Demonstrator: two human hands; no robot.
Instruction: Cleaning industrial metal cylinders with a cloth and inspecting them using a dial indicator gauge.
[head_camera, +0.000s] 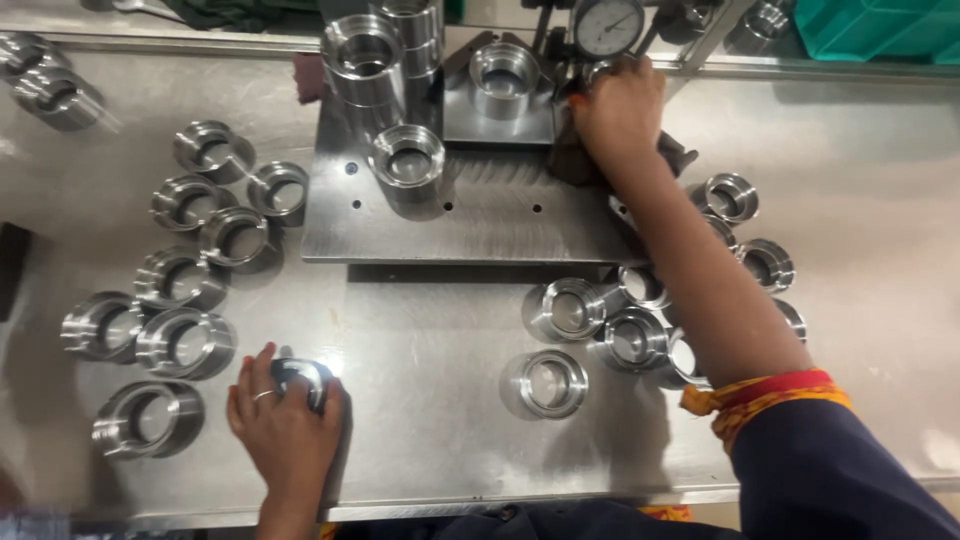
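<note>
Both hands are occupied: a steel ring (300, 378) at seven o'clock is gripped by the left hand (285, 425), while the gauge fixture (610, 60) at one o'clock is clasped by the right hand (620, 110). Rings at nine o'clock (185, 340) appear already handled; those at four o'clock (570, 310) seem left.

A shiny steel ring (300, 378) lies on the metal table's near-left part, half covered by fingers.

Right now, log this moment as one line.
left hand: grips metal ring on table | right hand: at dial gauge fixture | loose rings both sides
</note>
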